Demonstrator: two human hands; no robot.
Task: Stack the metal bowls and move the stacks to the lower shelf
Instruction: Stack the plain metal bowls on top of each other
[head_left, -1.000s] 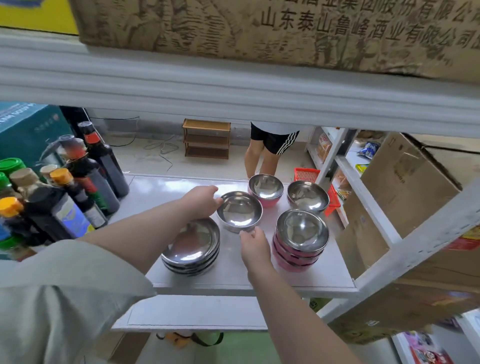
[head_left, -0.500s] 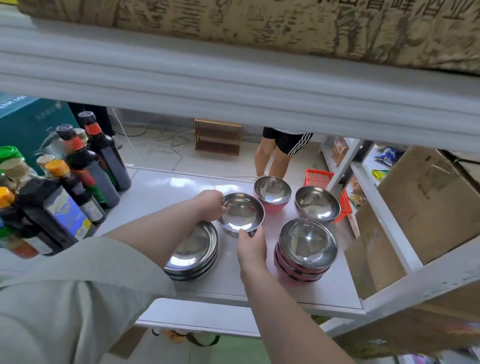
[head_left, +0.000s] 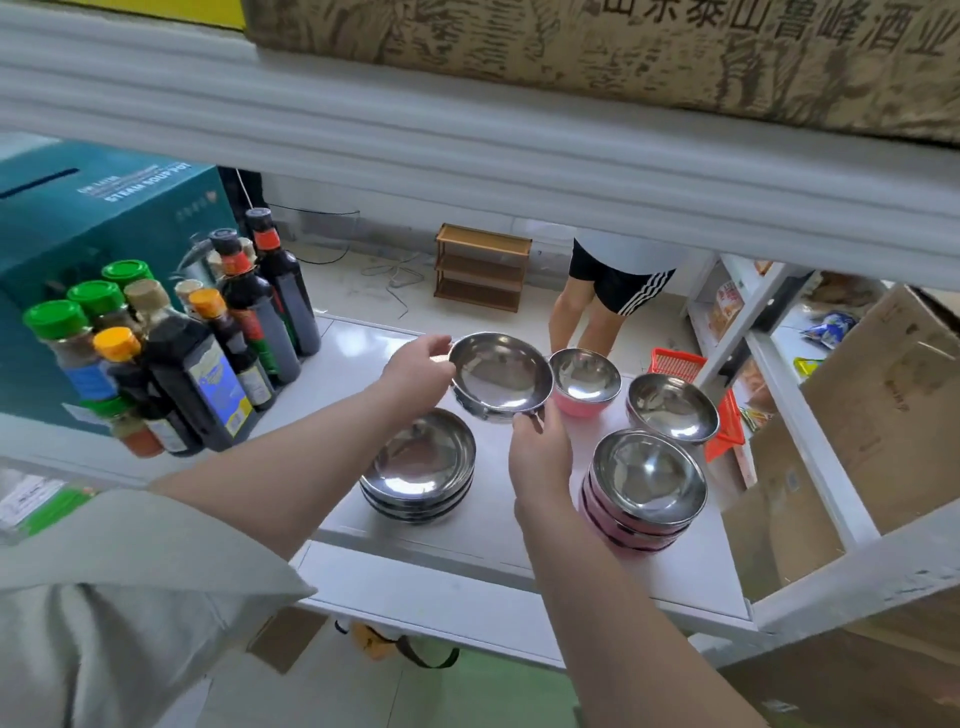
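Observation:
A shiny metal bowl (head_left: 501, 375) hangs tilted above the white shelf (head_left: 483, 530), held by both hands. My left hand (head_left: 415, 371) pinches its left rim and my right hand (head_left: 540, 457) grips its near rim. Below and to the left sits a stack of plain metal bowls (head_left: 418, 465). A stack of pink-sided metal bowls (head_left: 641, 488) stands at the front right. Two single pink-sided bowls rest behind it, one in the middle (head_left: 584, 382) and one at the right (head_left: 672, 408).
Dark sauce bottles and jars with green and orange caps (head_left: 171, 353) crowd the shelf's left side, before a teal box (head_left: 98, 218). An upper shelf edge (head_left: 467, 150) hangs overhead. A person's legs (head_left: 597, 306) stand beyond. Cardboard boxes (head_left: 878, 415) and a red basket (head_left: 727, 415) lie to the right.
Both hands have lifted the metal bowl off the shelf; it now sits higher and tilted toward me. The other bowls have not moved.

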